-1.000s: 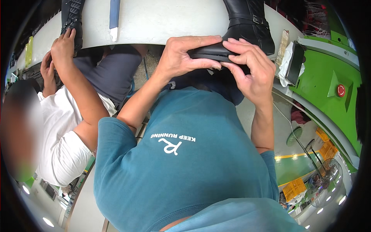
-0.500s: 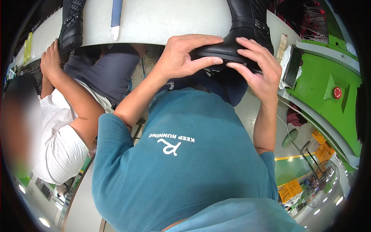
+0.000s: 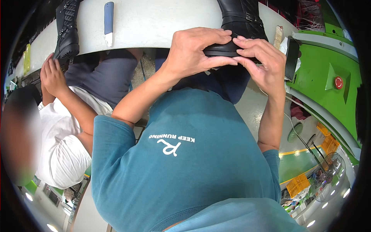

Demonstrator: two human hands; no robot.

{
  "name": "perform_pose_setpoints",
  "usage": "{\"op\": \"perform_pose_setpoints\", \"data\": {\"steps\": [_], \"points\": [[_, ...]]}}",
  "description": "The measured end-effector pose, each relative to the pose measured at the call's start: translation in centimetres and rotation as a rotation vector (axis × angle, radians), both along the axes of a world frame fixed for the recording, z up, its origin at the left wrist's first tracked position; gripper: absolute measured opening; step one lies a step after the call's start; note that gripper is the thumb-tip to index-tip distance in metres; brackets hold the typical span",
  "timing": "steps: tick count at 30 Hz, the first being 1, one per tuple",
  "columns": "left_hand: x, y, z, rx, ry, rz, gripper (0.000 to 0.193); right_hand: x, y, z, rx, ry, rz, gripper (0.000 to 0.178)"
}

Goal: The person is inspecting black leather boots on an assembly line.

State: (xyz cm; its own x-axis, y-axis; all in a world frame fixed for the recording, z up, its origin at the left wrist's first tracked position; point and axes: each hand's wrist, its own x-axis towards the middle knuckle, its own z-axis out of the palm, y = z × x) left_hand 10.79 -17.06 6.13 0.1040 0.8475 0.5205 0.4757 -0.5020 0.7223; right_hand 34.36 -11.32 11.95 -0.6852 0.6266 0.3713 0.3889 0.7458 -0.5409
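Worktable [image 3: 154, 23]: pale, smooth top spanning the far side of the scene, its near edge curving before both workers.
Green machine [image 3: 319, 73]: painted housing, right of the worktable, with a grey curved rim.
Teal shirt [image 3: 193, 166]: soft cloth on the person; white lettering and a letter-like emblem are printed across the chest.
Co-worker [image 3: 65, 154]: seated at left, in a white top.
Black boot [image 3: 245, 25]: at the worktable's near edge, right of centre. Toe points left and slightly near; the shaft's long axis runs near to far. Leather-like, with a quilted panel, buckled straps and a rounded toe.
Second boot [image 3: 66, 33]: far left, the same black quilting, toe directed near, by the co-worker's fingers.
Left hand [image 3: 189, 52]: grasping the black boot's toe, fingers above, thumb along the sole edge.
Right hand [image 3: 266, 62]: grasping just right of it likewise, thumb tips close together; I cannot tell whether they touch.
Blue-handled tool [image 3: 109, 21]: slim, white-tipped, lying between the boots, tip toward the near edge.
Red button [image 3: 338, 82]: round, on the green machine.
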Motion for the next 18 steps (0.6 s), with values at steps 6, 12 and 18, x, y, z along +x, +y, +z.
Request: {"op": "perform_pose_setpoints", "data": {"steps": [6, 12, 18], "points": [[-0.1, 0.3, -0.4, -0.004, -0.059, -0.015, 0.052, 0.7, 2.1, -0.5, -0.125, 0.039, 0.094, 0.022], [-0.3, 1.4, -1.7, 0.101, -0.097, -0.002, 0.049, 3.3, 4.3, -3.1, -0.442, 0.378, -0.497, 0.036], [-0.3, 1.7, -2.1, 0.136, -0.150, -0.016, 0.046, 5.1, 5.3, -6.8, -0.977, 0.328, -0.523, 0.076]]}}
